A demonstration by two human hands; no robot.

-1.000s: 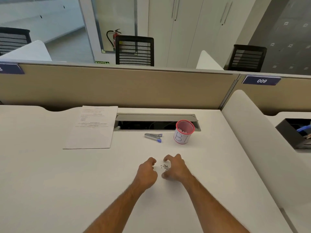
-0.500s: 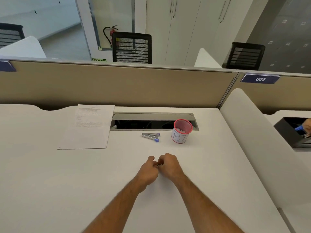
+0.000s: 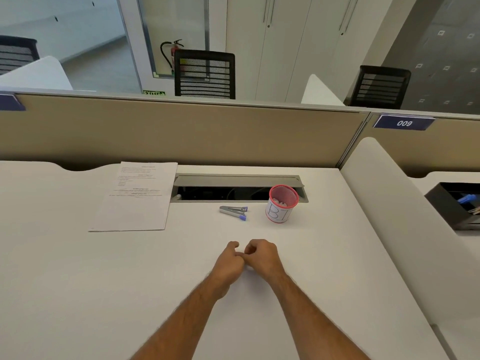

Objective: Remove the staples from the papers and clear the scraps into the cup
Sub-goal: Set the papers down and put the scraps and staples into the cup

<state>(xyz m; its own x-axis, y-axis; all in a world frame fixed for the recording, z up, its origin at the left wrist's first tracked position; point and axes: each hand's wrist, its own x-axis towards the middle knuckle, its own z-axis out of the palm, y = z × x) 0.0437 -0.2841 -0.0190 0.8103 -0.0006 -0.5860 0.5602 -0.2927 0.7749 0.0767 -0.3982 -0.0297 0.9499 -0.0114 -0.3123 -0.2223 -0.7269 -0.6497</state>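
Left hand (image 3: 230, 261) and right hand (image 3: 261, 255) lay curled, knuckles touching, on the smooth white desk (image 3: 78, 294); any scraps between them were hidden. Far right stood the red-rimmed mesh cup (image 3: 281, 203); far left lay flat papers (image 3: 137, 201).

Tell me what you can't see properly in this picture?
- Head view: whatever is between the left hand and right hand; the curled fingers hide it.
- Words on the paper: too small to read.
- Inside the cup: pale bits show, the wall hides the rest.
- The slot in the desk: too dark to tell.
- Black tray: cut off by the right edge.
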